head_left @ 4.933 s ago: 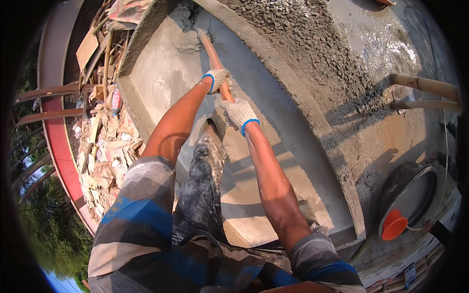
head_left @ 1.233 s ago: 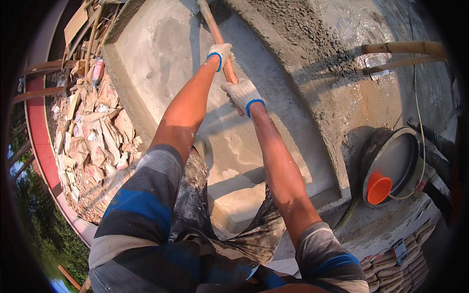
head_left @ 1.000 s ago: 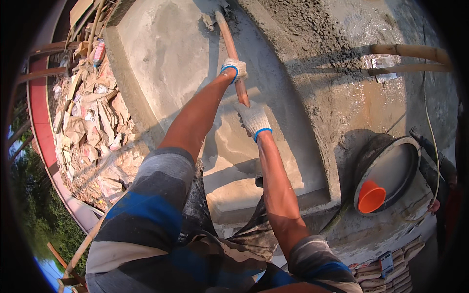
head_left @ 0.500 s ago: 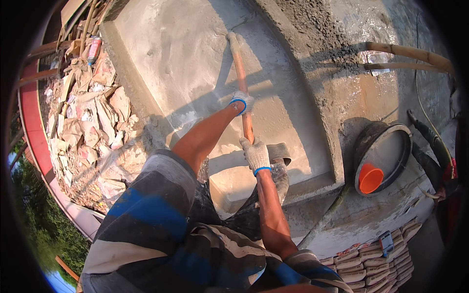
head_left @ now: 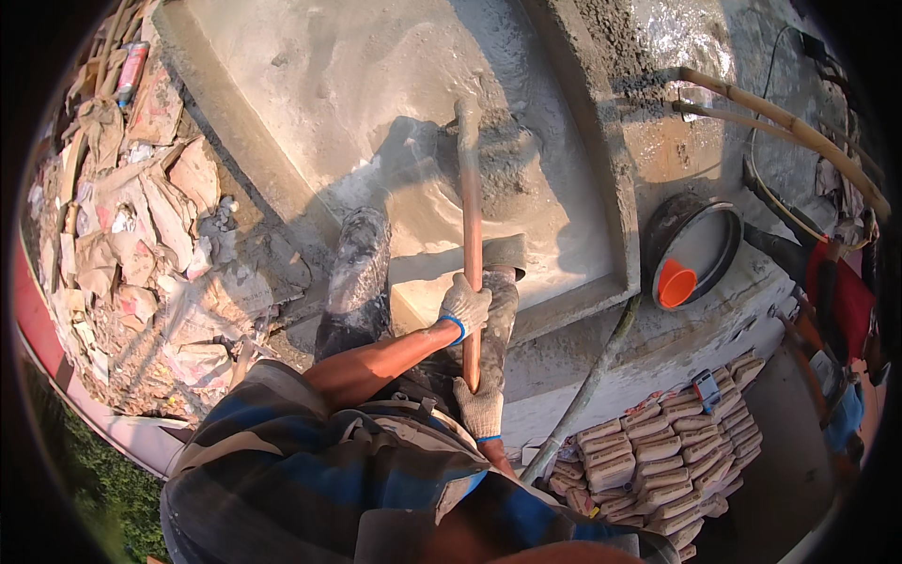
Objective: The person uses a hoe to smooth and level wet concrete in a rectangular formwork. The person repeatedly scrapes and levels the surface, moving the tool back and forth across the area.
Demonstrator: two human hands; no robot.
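Observation:
A wooden-handled tool [head_left: 471, 228] runs down the middle of a concrete-walled trough [head_left: 228, 117], its grey-coated far end in wet mortar [head_left: 505, 146]; the shape of its head is unclear. My left hand [head_left: 465, 306], in a pale knitted glove with a blue cuff, is closed round the handle. Below it, my right hand [head_left: 479, 410], gloved the same way, grips the handle's near end close to my body. My cement-smeared legs stand at the trough's near part, beside the handle.
Torn paper and wood scraps [head_left: 132, 244] lie left. Right are wet gravel [head_left: 643, 94], long poles [head_left: 770, 117], a black tub [head_left: 709, 249] with an orange scoop [head_left: 676, 282], and a hose. Stacked sacks [head_left: 658, 451] fill the lower right, near a person in red [head_left: 836, 301].
Both my hands and the handle have drawn back toward my body, and the far end has moved down the trough. The view has shifted, showing more sacks and the person at the right.

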